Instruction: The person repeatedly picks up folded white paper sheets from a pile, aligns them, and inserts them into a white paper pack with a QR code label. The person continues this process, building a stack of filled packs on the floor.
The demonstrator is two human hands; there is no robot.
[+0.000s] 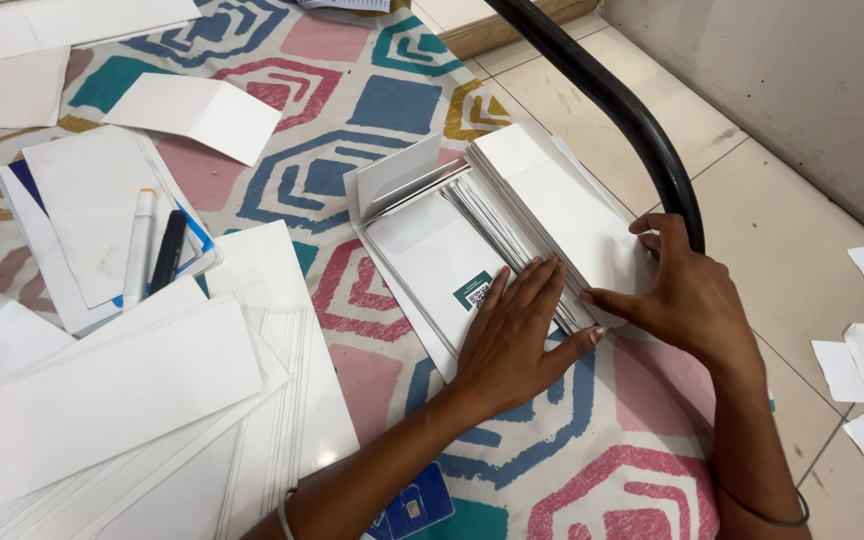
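— What sort of place is shown?
— A home, used for paperwork: a patterned bedsheet (372, 100) is spread beside a tiled floor (782, 230), with paper stacks (152, 400) and pens (152, 250) laid out.
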